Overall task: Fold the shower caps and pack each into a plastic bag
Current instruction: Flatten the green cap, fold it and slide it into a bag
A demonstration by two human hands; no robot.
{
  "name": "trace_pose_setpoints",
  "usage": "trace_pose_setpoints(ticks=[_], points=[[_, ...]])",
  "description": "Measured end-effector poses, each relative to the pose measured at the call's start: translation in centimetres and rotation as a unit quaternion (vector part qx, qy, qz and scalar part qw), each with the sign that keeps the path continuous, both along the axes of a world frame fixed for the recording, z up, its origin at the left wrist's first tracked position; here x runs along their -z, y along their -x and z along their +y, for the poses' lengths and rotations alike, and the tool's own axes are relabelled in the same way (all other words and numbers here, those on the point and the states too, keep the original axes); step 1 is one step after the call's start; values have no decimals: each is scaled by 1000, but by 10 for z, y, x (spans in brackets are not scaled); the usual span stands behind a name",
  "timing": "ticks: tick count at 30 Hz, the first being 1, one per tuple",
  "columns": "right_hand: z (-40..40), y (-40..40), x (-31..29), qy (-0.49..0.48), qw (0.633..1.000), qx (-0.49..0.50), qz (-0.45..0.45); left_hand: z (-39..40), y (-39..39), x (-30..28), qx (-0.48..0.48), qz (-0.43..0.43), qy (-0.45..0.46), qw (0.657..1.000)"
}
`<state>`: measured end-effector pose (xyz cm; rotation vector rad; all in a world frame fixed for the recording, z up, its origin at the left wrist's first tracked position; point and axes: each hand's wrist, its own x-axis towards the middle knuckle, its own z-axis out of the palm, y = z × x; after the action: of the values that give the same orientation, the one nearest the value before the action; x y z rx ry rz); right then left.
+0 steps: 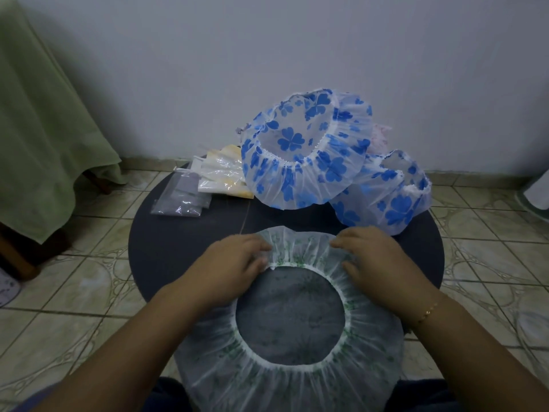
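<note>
Green-print shower cap flat on round dark table, opening up, near edge hanging past the table rim toward the viewer. Left hand on the far-left part of the cap, fingers curled, pinching the ruffle near the elastic. Right hand on the far-right part, fingers bent over the ruffle, gripping it; gold bracelet on that wrist. Two blue-flower caps heaped at the far right of the table, one leaning on the other. Packed plastic bags at far left: purple ones nearer, yellow-white ones behind. Green cloth draped over furniture at left. Tiled floor, plain wall behind.
</note>
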<state>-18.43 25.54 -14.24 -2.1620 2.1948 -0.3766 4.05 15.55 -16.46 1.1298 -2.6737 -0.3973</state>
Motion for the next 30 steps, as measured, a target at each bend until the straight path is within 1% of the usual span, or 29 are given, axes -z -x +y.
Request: trace_pose_setpoints(ticks=[2, 4, 7, 10, 14, 17, 18, 21, 22, 23, 25, 26, 27, 29, 30], points=[[0, -6, 3, -50, 998, -31, 0, -1, 3, 8, 25, -46, -22, 998], [-1, -9, 8, -115, 992, -54, -18, -4, 4, 15, 43, -73, -29, 996], [-2, -5, 18, -202, 978, -47, -30, -9, -1, 24, 51, -100, -13, 994], [-2, 1, 26, -230, 973, -32, -11, -12, -2, 27, 36, -100, -17, 994], [-3, 3, 32, -215, 977, -7, -8, -21, -4, 25, 25, -73, -23, 997], [-1, 1, 34, -198, 980, 18, -18, -21, -6, 21, 2, -21, -21, 1000], [0, 0, 34, -191, 981, 28, -15, -21, -7, 18, -4, -2, 3, 1000], [4, -6, 27, -164, 984, 64, 23, -17, -12, 7, -45, 42, 160, 985], [6, -7, 24, -150, 985, 76, 39, -13, -14, 1, -75, 32, 173, 982], [8, -8, 21, -130, 986, 85, 54, -9, -16, -4, -112, 19, 155, 981], [10, -9, 18, -79, 989, 102, 71, 0, -19, -9, -181, -22, 80, 980], [10, -10, 18, -39, 991, 105, 71, 4, -20, -8, -198, -46, 58, 977], [9, -10, 19, 12, 994, 94, 60, 7, -21, -6, -205, -66, 48, 975], [6, -9, 22, 102, 994, 36, 20, 11, -20, -4, -213, -92, 46, 972], [4, -9, 22, 102, 995, -2, 2, 13, -19, -4, -214, -100, 48, 970]])
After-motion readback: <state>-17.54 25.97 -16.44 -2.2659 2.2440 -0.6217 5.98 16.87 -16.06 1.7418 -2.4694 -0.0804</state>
